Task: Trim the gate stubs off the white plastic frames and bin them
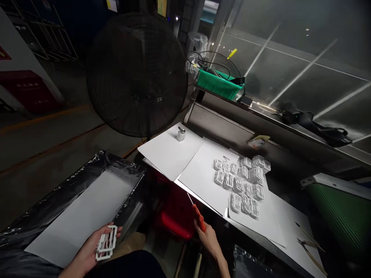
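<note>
At the lower left, my left hand [87, 249] is closed on a small stack of white plastic frames [106, 243] with slotted openings. It is over the near end of the white sheet [78, 208] in the black-lined box. In front of the bench edge, my right hand [207, 239] is wrapped round an orange-handled tool [199, 218] with a thin metal shaft. The shaft points up and left; its exact kind I cannot make out. Several stacks of similar white frames [238, 184] stand on the white-covered bench [203, 177], beyond my right hand.
A small metal-topped container [181, 134] stands on the bench's far left. Pliers [311, 243] and a pointed tool lie at the right. A large fan [137, 77] stands behind. A green bin [218, 83] with cables sits on the shelf. Below is a red stool [176, 220].
</note>
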